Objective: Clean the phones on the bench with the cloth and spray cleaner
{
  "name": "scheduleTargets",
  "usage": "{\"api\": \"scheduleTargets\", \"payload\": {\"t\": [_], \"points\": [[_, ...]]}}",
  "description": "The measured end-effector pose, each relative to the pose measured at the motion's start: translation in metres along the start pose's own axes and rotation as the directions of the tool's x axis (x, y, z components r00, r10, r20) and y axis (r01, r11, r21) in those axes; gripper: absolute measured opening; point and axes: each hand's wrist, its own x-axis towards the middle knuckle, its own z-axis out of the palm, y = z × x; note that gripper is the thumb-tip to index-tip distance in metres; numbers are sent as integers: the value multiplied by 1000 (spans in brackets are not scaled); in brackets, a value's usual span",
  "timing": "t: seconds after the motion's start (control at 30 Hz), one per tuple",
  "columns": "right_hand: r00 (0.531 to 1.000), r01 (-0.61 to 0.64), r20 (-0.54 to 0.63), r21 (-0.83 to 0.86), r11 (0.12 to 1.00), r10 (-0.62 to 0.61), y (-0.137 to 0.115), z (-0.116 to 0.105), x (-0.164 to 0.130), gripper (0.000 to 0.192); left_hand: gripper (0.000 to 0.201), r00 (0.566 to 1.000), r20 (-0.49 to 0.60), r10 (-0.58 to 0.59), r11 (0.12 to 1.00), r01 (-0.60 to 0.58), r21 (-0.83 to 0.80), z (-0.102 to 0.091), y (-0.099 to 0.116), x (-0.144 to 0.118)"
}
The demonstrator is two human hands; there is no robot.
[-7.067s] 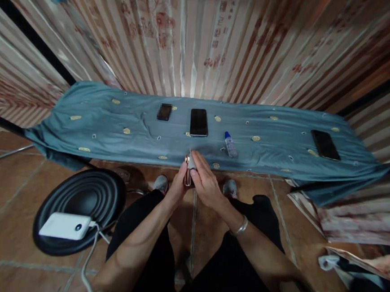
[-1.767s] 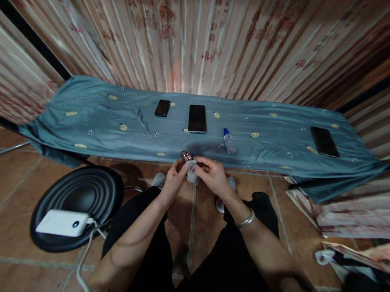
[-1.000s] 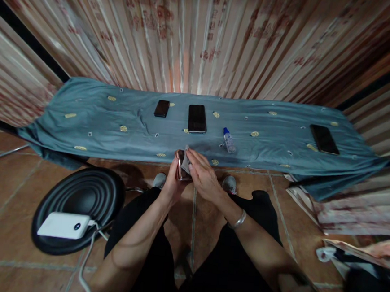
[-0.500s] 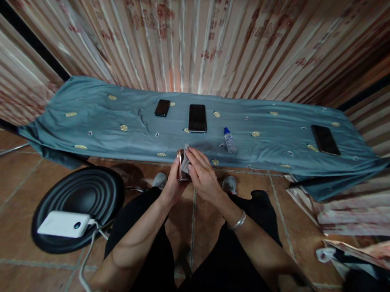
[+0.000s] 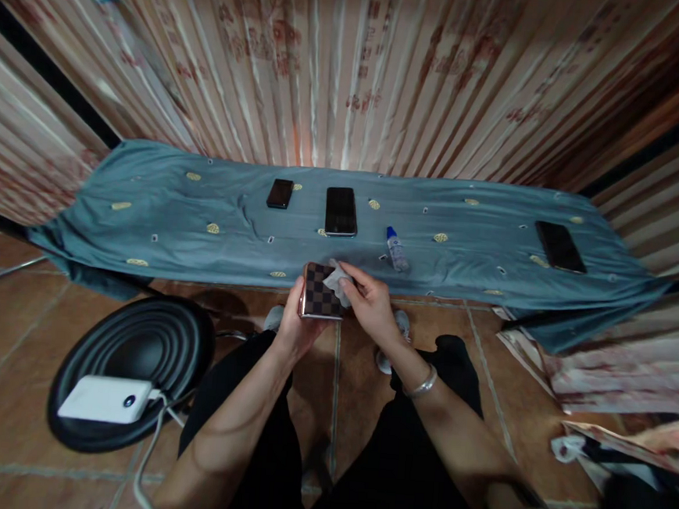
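Note:
My left hand [image 5: 294, 325] is closed around a phone in a brown checkered case [image 5: 317, 290], with its checkered face up and a shiny coppery edge. Between the fingers of my right hand [image 5: 374, 308] is a crumpled pale wipe [image 5: 337, 279], which lies against the upper right part of the case. Both hands are just in front of the near edge of a cloth-covered bench [image 5: 227, 257]. Beyond them on the cloth lie a black phone [image 5: 341, 211] and a small clear bottle with a blue cap [image 5: 396, 251].
A smaller black device [image 5: 279, 193] is left of the middle phone, and another dark phone [image 5: 559, 246] lies far right. On the tiled floor at left, a white power bank [image 5: 105, 399] with a cable rests on a round black ribbed object [image 5: 82, 344]. Curtains [image 5: 330, 73] hang behind.
The phone has turned so its checkered face shows more. My right hand has drawn back to the right, from covering the phone to pinching the wipe at its upper right.

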Motion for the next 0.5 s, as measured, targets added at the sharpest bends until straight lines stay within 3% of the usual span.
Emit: {"api": "scheduleTargets", "payload": {"t": [0.23,0.5], "points": [[999,-52,-1,43,998,53,3,8,-7,43,48,998,-51,43,999,-42,14,-1,3,4],[998,65,24,-177,982,-61,-6,10,-19,33,53,987,-107,118,992,-112,62,-2,12,4]]}}
